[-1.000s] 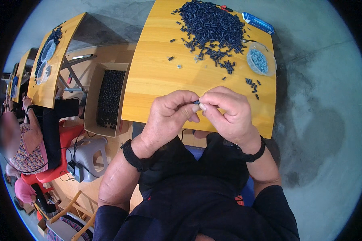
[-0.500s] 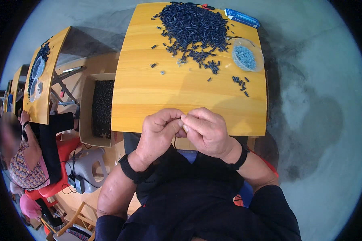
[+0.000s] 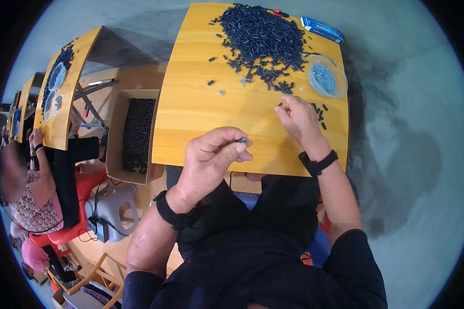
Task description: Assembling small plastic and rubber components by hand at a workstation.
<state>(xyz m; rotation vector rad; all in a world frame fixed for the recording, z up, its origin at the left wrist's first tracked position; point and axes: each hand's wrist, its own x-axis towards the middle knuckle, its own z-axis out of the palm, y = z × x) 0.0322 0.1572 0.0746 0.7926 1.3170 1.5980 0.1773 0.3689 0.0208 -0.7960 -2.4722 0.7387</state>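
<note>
My left hand [image 3: 211, 154] is closed in front of the near table edge. Between its thumb and forefinger it pinches a small black tube [image 3: 243, 139], whose end points outward. My right hand [image 3: 300, 121] reaches over the table, its thumb and fingertips closing on a small dark piece that looks like another black tube [image 3: 280, 105]; the fingers partly cover it. Several loose black tubes [image 3: 322, 116] lie just beside this hand. Beyond it is a large pile of black tubes [image 3: 263, 38], and to the right a clear bowl [image 3: 342, 92] holds small light-blue pieces [image 3: 325, 79].
A blue box [image 3: 322, 29] lies at the table's far right corner, near a red-and-black tool [image 3: 279, 13]. Left of the yellow table [image 3: 191, 123] stands a cardboard box [image 3: 116, 139] of black pieces. Another person [image 3: 38, 190] sits at a neighbouring table [image 3: 62, 126].
My hands were together, fingertips meeting. My right hand has moved away, forward and right over the table to a loose piece. The left stays near the edge, its tube now visible.
</note>
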